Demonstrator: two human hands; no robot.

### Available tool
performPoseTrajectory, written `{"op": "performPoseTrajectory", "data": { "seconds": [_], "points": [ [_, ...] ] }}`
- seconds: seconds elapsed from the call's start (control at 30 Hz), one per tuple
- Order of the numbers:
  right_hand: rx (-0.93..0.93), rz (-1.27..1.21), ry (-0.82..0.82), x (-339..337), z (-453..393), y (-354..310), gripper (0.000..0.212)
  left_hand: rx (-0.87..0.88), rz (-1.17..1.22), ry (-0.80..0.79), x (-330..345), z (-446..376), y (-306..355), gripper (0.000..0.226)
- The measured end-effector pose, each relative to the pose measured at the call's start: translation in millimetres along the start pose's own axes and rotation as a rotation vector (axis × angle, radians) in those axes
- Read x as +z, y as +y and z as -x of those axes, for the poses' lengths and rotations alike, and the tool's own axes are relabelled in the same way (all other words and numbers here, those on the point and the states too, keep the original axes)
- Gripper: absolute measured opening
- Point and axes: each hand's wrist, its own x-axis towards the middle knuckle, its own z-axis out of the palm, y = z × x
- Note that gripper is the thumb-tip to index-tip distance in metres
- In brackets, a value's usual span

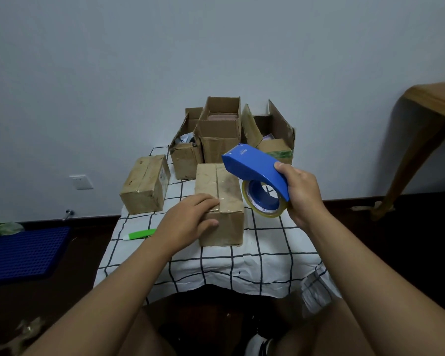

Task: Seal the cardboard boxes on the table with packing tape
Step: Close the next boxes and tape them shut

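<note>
near box point(220, 201): closed, taped, table centre | blue tape dispenser point(257, 173): raised just right | three rear boxes point(220, 129): open

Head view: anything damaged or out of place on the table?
Yes. The open box at back right has ragged, torn flaps, and the open box at back left looks crumpled and stained. The closed boxes look intact.

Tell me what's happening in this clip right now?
A person is taping cardboard boxes at a checked-cloth table. The left hand rests on the near closed box, while the right hand holds a blue tape dispenser lifted just above it. Another closed box sits to the left; three open boxes wait behind.
</note>
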Motion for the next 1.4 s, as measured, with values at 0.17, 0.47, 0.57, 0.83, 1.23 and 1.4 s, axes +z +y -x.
{"op": "performPoseTrajectory", "data": {
  "seconds": [0.17,0.47,0.57,0.83,1.23,1.4],
  "points": [
    [-0.005,0.032,-0.023,5.2,1.9,-0.6,0.022,-0.052,0.050,0.120,12.5,3.3,4.2,0.048],
    [0.001,0.070,-0.032,10.4,4.8,0.6,0.030,-0.098,0.099,0.206,24.5,1.4,6.6,0.039],
    [0.002,0.090,-0.042,6.9,5.4,0.2,0.037,-0.084,0.132,0.188,22.4,5.6,3.5,0.041],
    [-0.079,0.166,-0.213,-4.5,16.4,-3.3,0.046,-0.299,0.464,0.143,-5.4,3.0,19.3,0.036],
    [-0.139,0.254,-0.315,-8.0,27.6,-4.0,0.037,-0.635,1.441,0.123,-68.8,1.2,41.7,0.022],
    [-0.139,0.241,-0.332,-3.1,29.0,-3.1,0.038,-0.720,1.583,0.134,-69.7,5.2,43.1,0.016]
  ]
}}
